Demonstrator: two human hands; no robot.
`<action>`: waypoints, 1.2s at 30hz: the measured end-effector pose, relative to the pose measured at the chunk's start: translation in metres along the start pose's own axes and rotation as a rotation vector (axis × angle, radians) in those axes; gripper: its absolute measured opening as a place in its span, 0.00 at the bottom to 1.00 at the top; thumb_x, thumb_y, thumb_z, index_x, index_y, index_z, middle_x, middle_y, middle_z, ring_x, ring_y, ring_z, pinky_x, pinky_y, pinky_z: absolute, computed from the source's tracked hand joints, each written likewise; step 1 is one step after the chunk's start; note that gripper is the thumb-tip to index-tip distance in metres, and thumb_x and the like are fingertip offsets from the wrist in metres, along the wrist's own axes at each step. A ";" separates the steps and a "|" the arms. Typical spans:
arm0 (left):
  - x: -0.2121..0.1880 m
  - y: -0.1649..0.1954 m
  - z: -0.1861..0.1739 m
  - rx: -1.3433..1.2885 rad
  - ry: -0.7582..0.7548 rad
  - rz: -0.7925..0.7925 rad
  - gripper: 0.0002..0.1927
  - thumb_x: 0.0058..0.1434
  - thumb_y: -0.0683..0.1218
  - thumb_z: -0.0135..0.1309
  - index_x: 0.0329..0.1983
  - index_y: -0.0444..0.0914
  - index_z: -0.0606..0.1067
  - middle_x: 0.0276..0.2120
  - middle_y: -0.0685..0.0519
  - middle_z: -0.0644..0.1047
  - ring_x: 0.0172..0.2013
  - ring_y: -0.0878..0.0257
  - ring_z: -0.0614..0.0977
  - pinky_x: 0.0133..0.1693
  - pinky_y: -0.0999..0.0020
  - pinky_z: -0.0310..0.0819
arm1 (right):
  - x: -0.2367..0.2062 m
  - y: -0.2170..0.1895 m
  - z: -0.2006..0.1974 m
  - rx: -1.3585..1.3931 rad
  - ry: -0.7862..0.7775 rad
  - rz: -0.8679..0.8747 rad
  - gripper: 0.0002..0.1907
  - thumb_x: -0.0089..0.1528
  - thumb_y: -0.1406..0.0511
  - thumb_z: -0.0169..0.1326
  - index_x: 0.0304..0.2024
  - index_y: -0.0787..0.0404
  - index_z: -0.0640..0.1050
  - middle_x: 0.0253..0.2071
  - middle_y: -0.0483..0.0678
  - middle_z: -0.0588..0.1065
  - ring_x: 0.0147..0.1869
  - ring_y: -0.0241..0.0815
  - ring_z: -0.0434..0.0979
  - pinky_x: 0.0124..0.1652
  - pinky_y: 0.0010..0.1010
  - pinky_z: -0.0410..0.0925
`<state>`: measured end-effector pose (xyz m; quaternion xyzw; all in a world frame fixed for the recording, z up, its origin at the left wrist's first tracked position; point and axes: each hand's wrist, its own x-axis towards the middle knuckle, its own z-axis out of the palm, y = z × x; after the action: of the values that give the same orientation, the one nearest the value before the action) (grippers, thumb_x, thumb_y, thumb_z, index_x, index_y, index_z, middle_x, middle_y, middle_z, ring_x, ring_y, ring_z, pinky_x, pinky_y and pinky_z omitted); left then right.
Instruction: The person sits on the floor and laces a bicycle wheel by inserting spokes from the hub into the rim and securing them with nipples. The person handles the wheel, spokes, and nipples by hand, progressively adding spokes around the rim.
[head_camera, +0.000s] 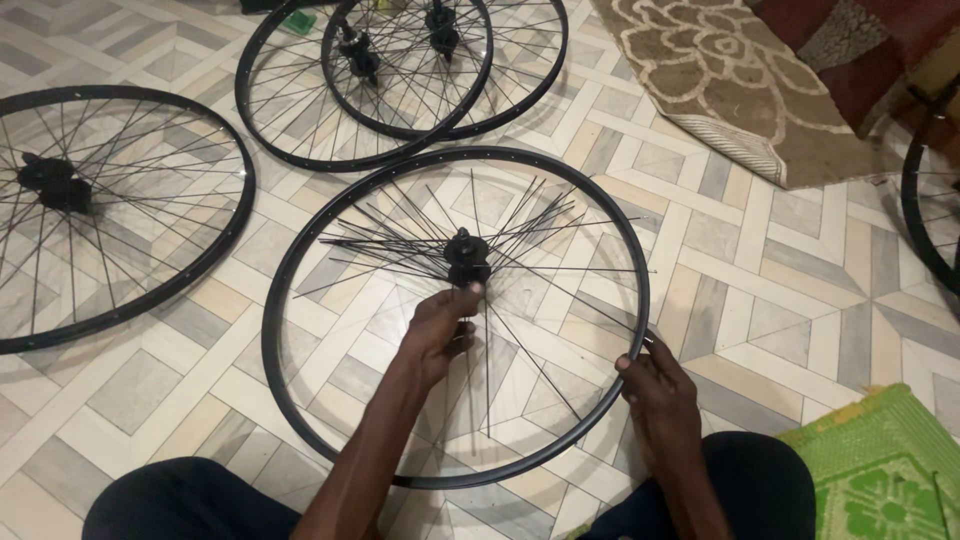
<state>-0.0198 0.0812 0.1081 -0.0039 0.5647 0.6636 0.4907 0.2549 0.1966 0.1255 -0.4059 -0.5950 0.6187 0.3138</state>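
The person's knees in dark trousers (180, 500) sit at the bottom edge, on a patterned tile floor (780, 290). Between them, flat on the tiles, lies a black bicycle rim (300, 250) with a black hub (466, 258) at its middle and loose spokes (400, 240) fanning out from it, most not reaching the rim. The right hand (660, 400) is closed around the rim's right edge, fingers curled over it. The left hand (438, 330) is pinched shut on the lower end of the hub, just under it.

Beyond lie 3 finished wheels: 1 at the far left (130, 300) and 2 overlapping at the top (290, 150). A beige rug (740, 90) lies upper right, a green mat (880, 470) lower right.
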 end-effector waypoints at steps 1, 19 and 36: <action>0.002 -0.001 -0.006 -0.023 -0.010 0.010 0.12 0.67 0.52 0.58 0.42 0.39 0.76 0.31 0.58 0.72 0.25 0.69 0.70 0.24 0.74 0.67 | -0.001 0.002 -0.002 -0.112 -0.054 -0.135 0.29 0.59 0.69 0.56 0.63 0.71 0.72 0.30 0.45 0.68 0.30 0.33 0.60 0.28 0.23 0.58; -0.063 -0.040 0.065 0.569 -0.192 0.019 0.41 0.72 0.55 0.50 0.74 0.35 0.40 0.70 0.40 0.56 0.69 0.48 0.63 0.65 0.53 0.63 | 0.001 -0.007 0.008 0.277 0.062 0.148 0.32 0.57 0.69 0.58 0.64 0.70 0.72 0.27 0.42 0.64 0.30 0.33 0.59 0.29 0.25 0.55; -0.054 -0.089 0.116 -0.047 -0.351 0.056 0.18 0.71 0.54 0.47 0.50 0.35 0.62 0.37 0.38 0.80 0.26 0.52 0.84 0.21 0.61 0.82 | 0.030 0.033 -0.029 0.478 0.065 0.088 0.20 0.68 0.63 0.48 0.58 0.71 0.71 0.45 0.52 0.75 0.47 0.39 0.72 0.49 0.30 0.68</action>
<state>0.1303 0.1228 0.1136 0.1161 0.4548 0.6804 0.5628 0.2694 0.2335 0.0902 -0.3654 -0.4029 0.7416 0.3927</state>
